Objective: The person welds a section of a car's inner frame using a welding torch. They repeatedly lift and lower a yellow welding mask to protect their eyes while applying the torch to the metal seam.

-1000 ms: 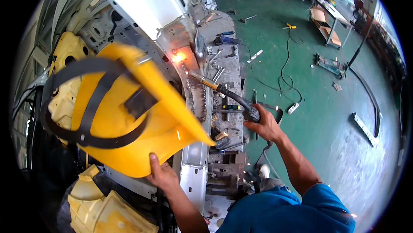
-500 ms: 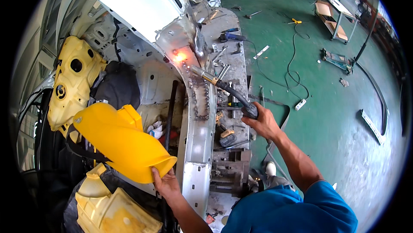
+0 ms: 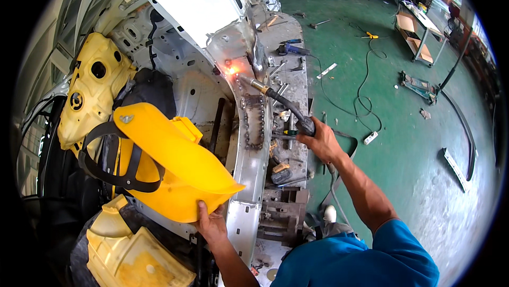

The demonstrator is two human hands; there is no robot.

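My right hand (image 3: 319,141) is wrapped round the handle of a welding torch (image 3: 273,94). Its nozzle points at a glowing orange spot on the car body pillar (image 3: 249,167), whose metal carries a rough rectangular line of weld beads. In my left hand (image 3: 212,223) is the lower edge of a yellow welding mask (image 3: 177,165), thumb on the outside and the other fingers mostly hidden behind it. The mask is tilted, and its black headband (image 3: 130,181) shows on the inner side.
Beyond the pillar, a metal bench (image 3: 294,88) bears an angle grinder (image 3: 291,49), a cordless tool battery (image 3: 281,174) and several hand tools. Cables and a power strip (image 3: 370,138) lie on the green floor. A floor jack (image 3: 419,86) and a trolley (image 3: 421,32) stand farther right.
The mask has turned and shifted right, so its headband now shows. My left hand moved with it. The torch stays at the pillar, and the glow has become smaller.
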